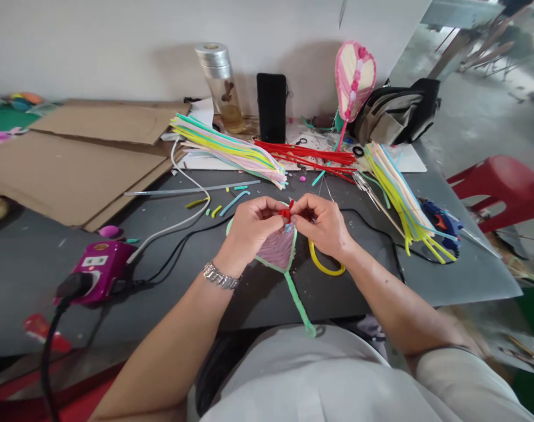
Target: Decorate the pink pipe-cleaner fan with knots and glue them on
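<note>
**Pinched together at the tip**

From the head view, the left hand (253,231) and right hand (322,225) stand together, fingertips (292,218) clamped on a small red strip (286,213) at the top of a green-rimmed leaf frame (278,252). The frame's pink weave lies at 6 o'clock from the hands, its green stem reaching toward 5 o'clock across the desk (42,293). A yellow loop (323,264) lies at 6 o'clock from the right hand.

Left hand (253,231) and right hand (322,225) hide the green frame's (278,251) top; the pinched red bit (286,213) seems unclear.
</note>
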Demonstrator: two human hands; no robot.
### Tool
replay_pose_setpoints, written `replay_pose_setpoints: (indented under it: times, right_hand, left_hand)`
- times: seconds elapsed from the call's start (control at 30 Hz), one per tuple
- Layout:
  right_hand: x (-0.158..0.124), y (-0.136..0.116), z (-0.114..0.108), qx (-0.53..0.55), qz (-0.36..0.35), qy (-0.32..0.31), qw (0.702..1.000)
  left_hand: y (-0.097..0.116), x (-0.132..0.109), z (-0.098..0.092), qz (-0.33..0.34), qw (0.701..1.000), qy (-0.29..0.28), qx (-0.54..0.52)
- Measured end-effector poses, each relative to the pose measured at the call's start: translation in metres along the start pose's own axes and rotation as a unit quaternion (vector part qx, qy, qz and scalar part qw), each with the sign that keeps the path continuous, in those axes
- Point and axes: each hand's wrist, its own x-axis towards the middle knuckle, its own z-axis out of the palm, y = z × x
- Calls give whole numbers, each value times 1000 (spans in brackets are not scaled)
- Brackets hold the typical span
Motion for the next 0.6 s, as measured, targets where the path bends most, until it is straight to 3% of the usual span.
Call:
replay_pose_setpoints:
  times: [0.13, 0.23, 0.33, 0.6]
  right_hand:
    - [-1, 1, -2, -40, -42, -8, 998]
    - [0, 2, -6, -110, -147, 0, 983]
    - [0, 2, -10, -187, -251, -15, 950]
    - [1, -1, -12, -347, -249, -24, 904]
  left_hand:
    - [-2, 2, -3, -20, 999, -21, -15]
    - [-2, 3, -4, -15, 999, -28, 8]
    - [-1, 4, -5, -17, 999, -33, 26]
    - [-1, 2, -2, -6, 1000, -21, 23]
